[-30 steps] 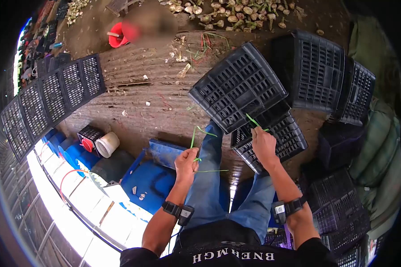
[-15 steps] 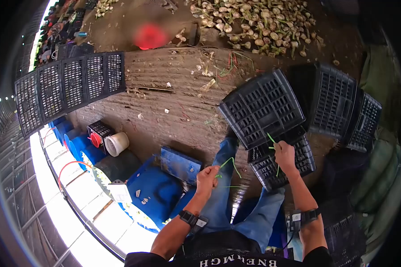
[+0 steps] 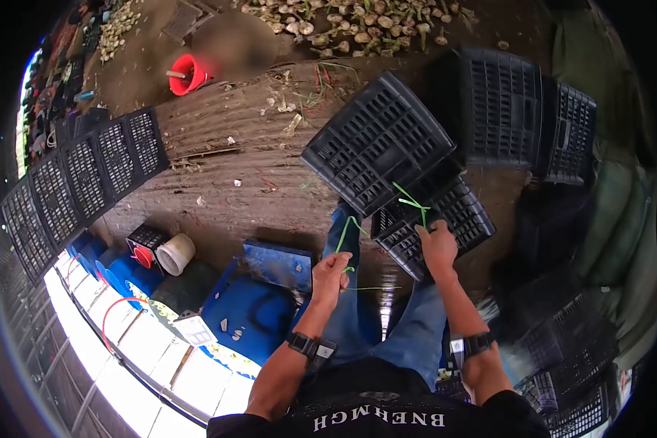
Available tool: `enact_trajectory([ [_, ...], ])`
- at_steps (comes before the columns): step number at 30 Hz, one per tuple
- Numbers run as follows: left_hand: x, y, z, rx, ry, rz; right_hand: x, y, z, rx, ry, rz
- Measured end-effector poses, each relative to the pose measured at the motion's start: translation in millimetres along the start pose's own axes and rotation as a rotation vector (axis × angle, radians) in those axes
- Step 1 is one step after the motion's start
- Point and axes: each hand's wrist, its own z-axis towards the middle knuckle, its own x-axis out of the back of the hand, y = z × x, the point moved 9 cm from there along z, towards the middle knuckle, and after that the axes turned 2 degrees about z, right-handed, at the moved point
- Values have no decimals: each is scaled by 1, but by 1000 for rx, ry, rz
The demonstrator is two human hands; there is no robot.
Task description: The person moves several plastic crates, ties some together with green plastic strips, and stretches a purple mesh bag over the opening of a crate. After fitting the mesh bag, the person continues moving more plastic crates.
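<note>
My left hand [image 3: 330, 279] is closed around a strand of green plastic twine [image 3: 349, 225] above my left thigh, with a bent end standing up and a thin tail running to the right. My right hand [image 3: 438, 247] pinches another green strand [image 3: 412, 201], which forks above the fingers. Just beyond the hands, a black slatted crate [image 3: 381, 142] leans tilted in front of my knees. Below it and partly covered by it lies a second black crate [image 3: 460, 215], with my right hand overlapping its top in this view.
More black crates [image 3: 502, 109] stand at the right. A pile of pale stalked bulbs [image 3: 358, 25] lies on the ground ahead, with a red bucket [image 3: 188, 75] left of it. Black crates [image 3: 84, 171] form a row at far left. A blue plastic chair [image 3: 248, 314] stands beside my left leg.
The view has swung, so the crates and bulbs sit further left and higher. My hands have come a little closer together, both still holding green twine.
</note>
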Motion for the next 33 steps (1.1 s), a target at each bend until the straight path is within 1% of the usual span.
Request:
enact_trajectory([
  [2, -4, -3, -2, 20, -7, 56, -22, -2, 9, 148, -95, -161],
  [3, -5, -4, -3, 21, -2, 65, -22, -1, 11, 187, -69, -167],
  [4, -7, -4, -4, 26, -1, 65, -24, 3, 10, 182, -73, -160],
  [6, -10, -4, -4, 29, -6, 68, -15, -6, 8, 246, -17, -146],
  [7, -12, -4, -4, 33, -3, 72, -10, -6, 7, 243, -13, -143],
  [9, -16, -6, -5, 37, 0, 76, -21, 11, 6, -27, -253, 261],
  [10, -17, -8, -4, 48, 5, 71, -20, 12, 10, -28, -253, 265],
  [12, -15, -5, -2, 56, 12, 73, -37, 31, 15, -297, -407, 615],
  [13, -13, -4, -2, 46, 35, 106, -53, 30, 13, -248, -359, 674],
  [15, -11, -10, 2, 57, 24, 125, -38, -73, -30, 292, -382, 671],
  [16, -9, -20, -3, 80, 24, 132, -42, -78, -62, -143, -617, 865],
  [18, 0, -14, 3, 94, 97, 136, -21, -57, -53, 90, -497, 801],
  [19, 3, -14, 6, 50, 76, 149, -23, -31, -42, -8, -546, 816],
  [20, 5, -10, 4, 47, 83, 148, -25, -8, -23, 7, -545, 799],
  [22, 4, -2, 5, 34, 74, 177, -21, -12, -12, -138, -498, 752],
  [23, -2, 0, 9, 39, 60, 184, -12, -21, -20, -147, -483, 753],
  [26, 8, -4, 10, 67, 98, 242, -12, -83, -77, 44, -621, 767],
  [28, 6, -5, 15, 40, 86, 212, -19, -18, -42, 65, -486, 730],
  [29, 1, -4, 14, 58, 62, 209, -6, -17, -32, 137, -442, 522],
  [30, -9, -2, 18, 57, 50, 209, -2, -19, -33, 136, -431, 519],
  [32, -18, 12, 21, -15, 77, 357, -6, -44, -51, 297, -446, 368],
  [33, -23, 16, 24, -14, 84, 370, -13, -44, -52, 291, -437, 340],
])
